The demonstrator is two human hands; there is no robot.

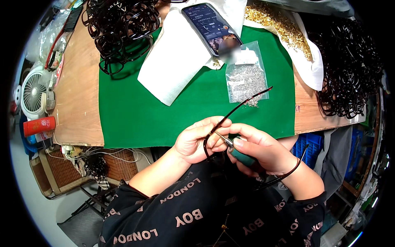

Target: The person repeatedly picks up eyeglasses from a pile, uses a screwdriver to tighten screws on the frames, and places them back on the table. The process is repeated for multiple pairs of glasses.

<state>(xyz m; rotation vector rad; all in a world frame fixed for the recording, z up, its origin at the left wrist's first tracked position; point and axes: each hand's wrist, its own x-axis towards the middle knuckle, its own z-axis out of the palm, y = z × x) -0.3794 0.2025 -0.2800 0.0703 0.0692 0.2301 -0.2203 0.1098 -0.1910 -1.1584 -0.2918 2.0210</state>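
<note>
My left hand pinches a dark brown eyeglass frame near its hinge, just off the table's front edge. One temple of the frame points up and to the right over the green mat; the other curves beside my right wrist. Closed around a screwdriver with a green handle is my right hand. The driver's metal tip meets the frame at the hinge between my fingers. Any screw there is too small to make out, and the lens rims are partly hidden against my dark shirt.
On the green mat lie a clear bag of tiny silver parts, white cloth and a phone. Small gold-coloured parts heap at the back right. Dark frames pile up at left and right. A white fan stands far left.
</note>
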